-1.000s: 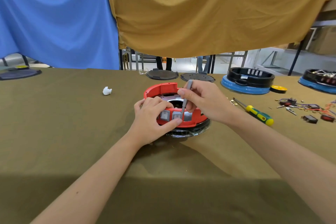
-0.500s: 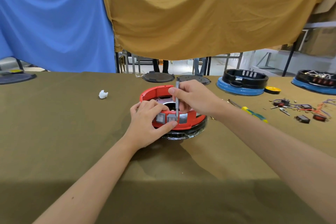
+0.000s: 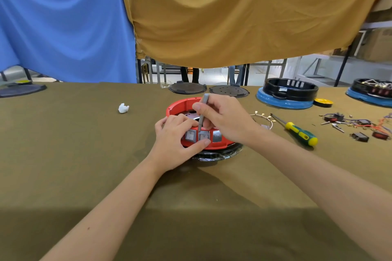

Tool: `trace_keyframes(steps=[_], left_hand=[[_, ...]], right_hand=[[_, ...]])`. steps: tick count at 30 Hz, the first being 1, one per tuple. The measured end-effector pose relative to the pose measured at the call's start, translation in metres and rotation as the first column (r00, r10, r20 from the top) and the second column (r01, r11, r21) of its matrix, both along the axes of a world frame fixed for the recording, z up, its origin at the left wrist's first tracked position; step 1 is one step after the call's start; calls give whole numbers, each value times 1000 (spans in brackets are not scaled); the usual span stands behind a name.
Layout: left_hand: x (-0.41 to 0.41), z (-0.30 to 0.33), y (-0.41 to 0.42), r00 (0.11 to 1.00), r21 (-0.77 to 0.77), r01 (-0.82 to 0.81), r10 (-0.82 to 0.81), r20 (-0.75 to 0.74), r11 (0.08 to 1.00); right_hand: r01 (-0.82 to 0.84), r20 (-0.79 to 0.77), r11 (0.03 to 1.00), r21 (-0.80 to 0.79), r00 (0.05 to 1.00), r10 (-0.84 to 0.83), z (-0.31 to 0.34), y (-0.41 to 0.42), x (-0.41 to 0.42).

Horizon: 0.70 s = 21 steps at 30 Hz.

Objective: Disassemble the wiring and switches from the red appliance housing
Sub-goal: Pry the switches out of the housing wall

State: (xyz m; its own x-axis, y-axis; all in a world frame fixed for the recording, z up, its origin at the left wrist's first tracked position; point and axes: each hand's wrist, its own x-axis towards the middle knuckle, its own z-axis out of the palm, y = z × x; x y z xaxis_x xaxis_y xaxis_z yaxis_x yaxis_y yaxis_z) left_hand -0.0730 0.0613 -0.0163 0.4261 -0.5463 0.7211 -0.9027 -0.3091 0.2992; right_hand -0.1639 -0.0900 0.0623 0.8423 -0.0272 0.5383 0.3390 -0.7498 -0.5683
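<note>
The housing (image 3: 182, 105) is a red plastic ring, open in the middle, seated on a black base (image 3: 218, 153) wrapped in clear film; it sits near the middle of the table (image 3: 84, 154), straight ahead of the person; its near wall carries a row of grey square switches (image 3: 190, 135), two showing plainly and a third grey panel just to their right. The left hand (image 3: 176, 144) grips the near wall, fingers curled over the rim and the thumb pressed under the middle switch; the right hand (image 3: 224, 118) pinches a thin grey tool (image 3: 203, 112), held nearly upright with its tip down at the top edge of the middle switch.

The table is covered in olive-brown cloth; a small white scrap (image 3: 123, 108) lies well to the left of the housing; a screwdriver (image 3: 297, 130) with a yellow and green handle lies to the right, with a short loop of pale wire (image 3: 264, 117) between it and the housing; farther right are loose wires and dark switches (image 3: 358, 127). Along the far edge lie two dark round plates (image 3: 187, 87), a black housing on a blue base (image 3: 288, 93), a yellow disc (image 3: 323, 102) and another blue-based unit (image 3: 371, 90) at the right margin. Blue (image 3: 63, 23) and mustard (image 3: 244, 12) sheets hang behind the table; under them show metal frames and the legs of people standing.
</note>
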Motion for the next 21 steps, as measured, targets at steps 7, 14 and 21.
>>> trace_keyframes(steps=[7, 14, 21], left_hand=[[0, 0, 0, 1000, -5, 8, -8, -9, 1000], [2, -1, 0, 1000, 1, 15, -15, -20, 1000], [3, -2, 0, 1000, -16, 17, -17, -9, 1000]], right_hand=[[44, -139, 994, -101, 989, -58, 18, 6, 14], [77, -293, 989, -126, 950, -111, 30, 8, 32], [62, -239, 998, 26, 969, -54, 20, 3, 22]])
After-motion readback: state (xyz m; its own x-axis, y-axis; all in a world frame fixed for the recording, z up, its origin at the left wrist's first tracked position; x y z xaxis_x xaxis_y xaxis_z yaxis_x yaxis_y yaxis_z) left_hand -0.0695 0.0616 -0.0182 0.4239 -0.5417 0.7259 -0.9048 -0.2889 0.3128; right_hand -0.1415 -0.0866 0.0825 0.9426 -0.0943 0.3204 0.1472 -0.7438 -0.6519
